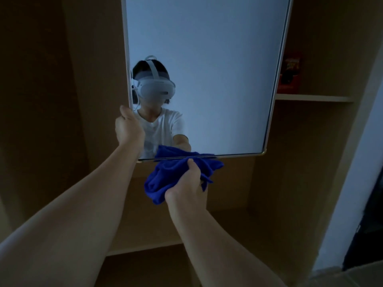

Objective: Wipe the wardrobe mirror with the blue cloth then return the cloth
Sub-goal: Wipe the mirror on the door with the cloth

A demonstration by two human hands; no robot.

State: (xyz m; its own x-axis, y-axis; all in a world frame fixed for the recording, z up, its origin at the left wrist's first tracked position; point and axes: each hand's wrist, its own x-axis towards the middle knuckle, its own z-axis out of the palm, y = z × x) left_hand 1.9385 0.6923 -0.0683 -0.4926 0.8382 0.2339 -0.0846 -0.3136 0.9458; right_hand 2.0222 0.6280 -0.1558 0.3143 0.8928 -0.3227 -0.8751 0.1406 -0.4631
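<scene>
At the left, the person's left hand (129,126) grips the left edge of the tall rectangular wardrobe mirror with the thin pale metal frame (207,69), low on that edge, not far above the lower left corner; the fingers are curled around the frame and seem to steady the panel. More to the right, the right hand (187,181) holds the crumpled deep-blue soft cloth (165,175) at the bottom edge of the mirror, near the middle of it. The fingers are closed around the bunched fabric, the thumb lies on top, and loose folds hang out to the left and to the right of the fist; the upper part of the cloth touches the bottom frame. The cloth looks light, soft and not slippery, so it can be taken anywhere, best as a bunch in the palm. The glass is probably fragile and wants moderate pressure. At the far right, a wooden shelf (310,98) carries a red box (289,73).
</scene>
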